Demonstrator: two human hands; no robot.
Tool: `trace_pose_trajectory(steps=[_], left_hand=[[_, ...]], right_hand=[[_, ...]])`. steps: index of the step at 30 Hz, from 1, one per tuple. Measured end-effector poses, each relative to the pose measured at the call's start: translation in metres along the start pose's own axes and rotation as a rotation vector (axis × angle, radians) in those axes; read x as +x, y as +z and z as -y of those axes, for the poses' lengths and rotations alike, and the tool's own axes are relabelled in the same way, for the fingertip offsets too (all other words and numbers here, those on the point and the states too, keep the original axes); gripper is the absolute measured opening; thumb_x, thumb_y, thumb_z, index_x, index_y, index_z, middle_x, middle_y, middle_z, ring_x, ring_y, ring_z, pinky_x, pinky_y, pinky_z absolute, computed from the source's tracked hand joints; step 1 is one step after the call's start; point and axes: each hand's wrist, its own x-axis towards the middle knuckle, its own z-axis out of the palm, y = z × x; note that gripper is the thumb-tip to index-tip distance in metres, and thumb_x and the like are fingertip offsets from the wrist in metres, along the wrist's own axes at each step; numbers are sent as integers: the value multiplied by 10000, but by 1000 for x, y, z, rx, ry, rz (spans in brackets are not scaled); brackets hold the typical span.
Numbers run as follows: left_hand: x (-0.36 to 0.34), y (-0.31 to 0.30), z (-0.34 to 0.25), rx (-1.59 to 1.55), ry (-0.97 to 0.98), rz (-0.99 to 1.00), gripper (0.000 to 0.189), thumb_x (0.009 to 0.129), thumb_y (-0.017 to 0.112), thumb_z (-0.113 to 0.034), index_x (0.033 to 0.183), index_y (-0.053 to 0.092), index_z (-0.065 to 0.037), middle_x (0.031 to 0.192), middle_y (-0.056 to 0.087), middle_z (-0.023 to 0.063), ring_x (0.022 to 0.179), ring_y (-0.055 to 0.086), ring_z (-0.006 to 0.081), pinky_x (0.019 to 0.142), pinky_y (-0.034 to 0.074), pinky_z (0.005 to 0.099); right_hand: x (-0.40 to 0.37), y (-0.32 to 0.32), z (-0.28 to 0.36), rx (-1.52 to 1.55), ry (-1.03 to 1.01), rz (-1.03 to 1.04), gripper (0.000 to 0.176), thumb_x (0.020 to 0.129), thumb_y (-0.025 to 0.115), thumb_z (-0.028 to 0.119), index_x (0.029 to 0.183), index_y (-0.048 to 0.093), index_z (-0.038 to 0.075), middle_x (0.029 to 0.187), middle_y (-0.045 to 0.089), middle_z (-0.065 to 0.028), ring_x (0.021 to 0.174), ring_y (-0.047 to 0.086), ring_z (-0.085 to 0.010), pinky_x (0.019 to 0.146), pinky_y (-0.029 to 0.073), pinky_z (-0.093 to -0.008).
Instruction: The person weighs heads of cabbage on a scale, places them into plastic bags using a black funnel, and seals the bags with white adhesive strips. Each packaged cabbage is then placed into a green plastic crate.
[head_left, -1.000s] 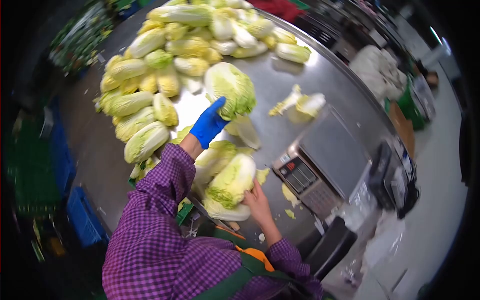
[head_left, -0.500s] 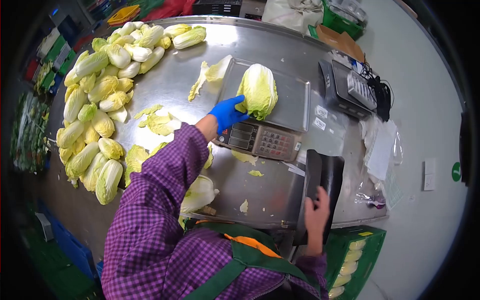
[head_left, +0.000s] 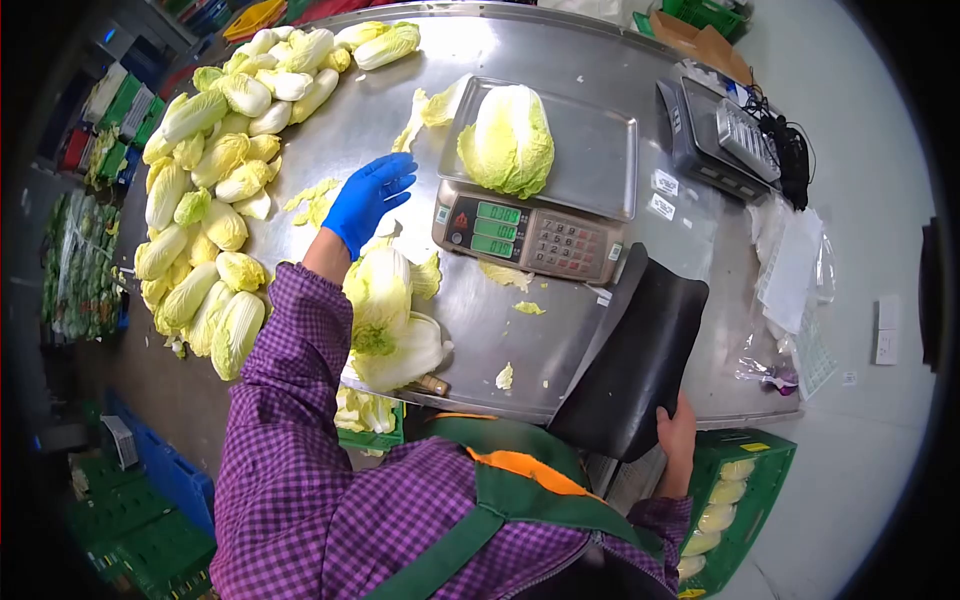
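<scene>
A Chinese cabbage (head_left: 512, 138) sits on the metal pan of the digital scale (head_left: 540, 232), whose green display is lit. My left hand (head_left: 370, 203), in a blue glove, is open and empty, apart from the scale on its left side, above loose cabbage leaves (head_left: 316, 203). Below it lie more Chinese cabbages (head_left: 398, 356) near the table edge, with a brown handle (head_left: 432, 384) beside them. My bare right hand (head_left: 678, 437) grips the lower right edge of a curved black sheet (head_left: 640, 350); its fingers are partly hidden behind it.
A large heap of Chinese cabbages (head_left: 205, 240) covers the left of the steel table (head_left: 480, 350). At the right stand another device (head_left: 715, 140) with black cables and plastic bags (head_left: 790, 260). Below right is a green crate (head_left: 745, 500) of wrapped cabbages.
My left hand has let go of the cabbage and moved left. The scale display has lit up. My right hand has lowered to the black sheet's edge, and the sheet has tilted.
</scene>
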Motion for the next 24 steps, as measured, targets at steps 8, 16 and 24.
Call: trace_pose_trajectory(steps=[8,16,24], left_hand=[[38,24,-14,177,103,70,429,898,563,-301,1244,522,-50,1204,565,71,1089,530,167,927,412,308],[127,79,-22,853,-10,-62,989,734,600,-658,1345,355,80,1374,392,249,1284,386,328,1047,318,368],[149,136,28,347,214,103,726,668,806,-334,1214,491,29,1122,600,160,1057,582,263,882,487,362]], right_hand=[[11,-15,5,-122,135,101,497,772,560,11,1259,468,26,1145,573,-239,1081,533,-403,930,417,-420],[30,-9,-1,105,279,44,618,798,641,182,1340,389,24,1155,566,-253,1053,578,-346,878,457,-407],[39,-16,3,104,82,-4,489,810,513,53,1289,427,-4,1192,519,-284,1125,482,-436,956,386,-436]])
